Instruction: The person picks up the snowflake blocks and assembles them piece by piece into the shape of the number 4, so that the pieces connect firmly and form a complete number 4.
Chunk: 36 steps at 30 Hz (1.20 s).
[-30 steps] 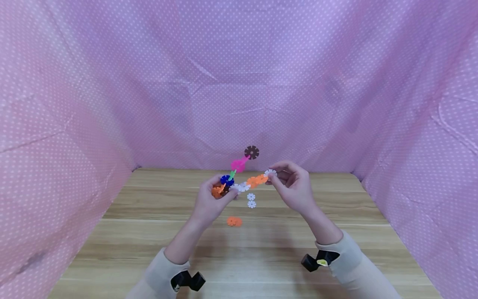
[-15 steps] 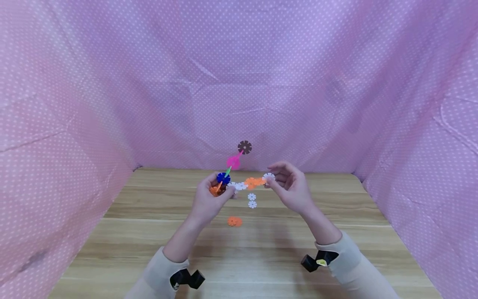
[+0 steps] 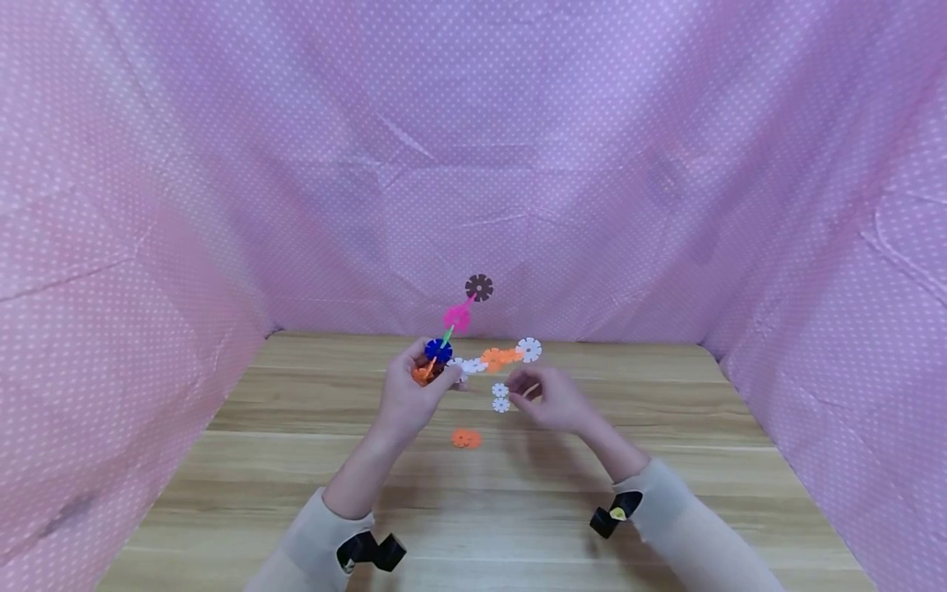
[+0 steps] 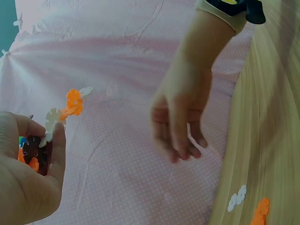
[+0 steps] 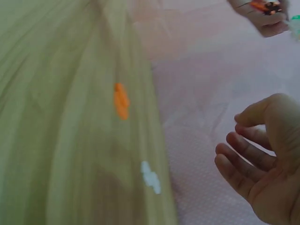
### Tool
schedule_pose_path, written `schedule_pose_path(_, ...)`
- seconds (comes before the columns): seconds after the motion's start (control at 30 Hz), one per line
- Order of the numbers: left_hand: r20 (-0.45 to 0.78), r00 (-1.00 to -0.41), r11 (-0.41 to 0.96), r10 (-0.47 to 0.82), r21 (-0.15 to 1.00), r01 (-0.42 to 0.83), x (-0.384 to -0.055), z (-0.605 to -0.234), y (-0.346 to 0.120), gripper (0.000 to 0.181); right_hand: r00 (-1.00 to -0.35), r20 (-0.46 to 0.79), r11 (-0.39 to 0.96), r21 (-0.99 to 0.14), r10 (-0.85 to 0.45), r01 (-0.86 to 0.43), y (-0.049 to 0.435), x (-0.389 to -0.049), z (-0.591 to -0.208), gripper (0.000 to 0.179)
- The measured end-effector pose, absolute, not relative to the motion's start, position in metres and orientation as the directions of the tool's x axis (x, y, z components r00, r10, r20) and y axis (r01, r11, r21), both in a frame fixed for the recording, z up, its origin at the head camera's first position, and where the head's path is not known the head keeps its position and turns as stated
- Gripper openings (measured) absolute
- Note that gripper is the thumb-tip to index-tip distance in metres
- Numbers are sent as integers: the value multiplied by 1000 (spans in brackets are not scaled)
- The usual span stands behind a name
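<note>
My left hand pinches a joined build of notched plastic snowflake discs above the table. One branch climbs from a blue disc through green and a pink disc to a dark brown disc. The other reaches right through white and orange discs to a white end disc. Dark brown and orange discs sit within the left fingers, partly hidden. My right hand holds nothing, its fingers loosely bent, near a pair of white discs on the table.
A pair of orange discs lies on the wooden table, nearer to me than the white pair. Pink dotted cloth rises behind the table and along both sides.
My right hand has let go of the white end disc and dropped down toward the table. My left hand and the build have shifted slightly left.
</note>
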<state>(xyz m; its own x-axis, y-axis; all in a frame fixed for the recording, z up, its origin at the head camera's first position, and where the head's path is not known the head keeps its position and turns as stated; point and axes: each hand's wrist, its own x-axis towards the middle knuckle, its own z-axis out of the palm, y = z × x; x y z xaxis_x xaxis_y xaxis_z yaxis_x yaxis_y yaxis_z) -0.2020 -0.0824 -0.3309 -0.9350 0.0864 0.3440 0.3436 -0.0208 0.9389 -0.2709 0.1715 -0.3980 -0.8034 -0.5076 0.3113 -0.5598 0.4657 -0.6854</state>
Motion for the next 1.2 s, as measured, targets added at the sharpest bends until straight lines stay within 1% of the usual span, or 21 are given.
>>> schedule_pose_path(0.13, 362, -929, -94, 71, 930, 356, -204, -331, -80, 11, -812, 254, 553, -623, -526, -553, 167, -279, -417, 14)
schedule_pose_path(0.3, 401, -913, -252, 76, 894, 371, -204, -331, -79, 5, -819, 175, 641, -541, -547, -544, 161, -282, -435, 19)
schedule_pose_path(0.37, 414, -906, -306, 88, 877, 371, -204, -332, -79, 9, -812, 165, 655, -513, -559, -555, 158, -283, -441, 20)
schedule_pose_path(0.47, 432, -895, -357, 109, 857, 371, -205, -332, -80, 17, -802, 193, 666, -466, -566, -582, 156, -285, -449, 21)
schedule_pose_path(0.6, 434, -893, -366, 117, 855, 367, -205, -332, -80, 22, -801, 212, 675, -444, -560, -589, 153, -287, -454, 22)
schedule_pose_path(0.73, 407, -908, -357, 100, 866, 349, -204, -330, -79, 17, -804, 212, 683, -434, -556, -587, 152, -286, -456, 21)
schedule_pose_path(0.83, 397, -915, -309, 75, 881, 357, -204, -329, -79, 9, -803, 221, 693, -413, -554, -592, 151, -285, -455, 18)
schedule_pose_path(0.9, 393, -918, -252, 57, 895, 367, -204, -329, -79, 4, -803, 220, 696, -407, -554, -592, 150, -284, -454, 17)
schedule_pose_path(0.97, 392, -919, -196, 49, 906, 376, -204, -329, -79, 5, -808, 212, 704, -403, -550, -585, 150, -283, -454, 17)
schedule_pose_path(1.1, 381, -923, -137, 51, 918, 372, -204, -329, -80, 10, -840, 172, 719, -448, -515, -532, 151, -280, -454, 20)
schedule_pose_path(1.2, 385, -921, -145, 59, 916, 374, -204, -330, -80, 11, -862, 156, 723, -485, -483, -492, 153, -280, -455, 20)
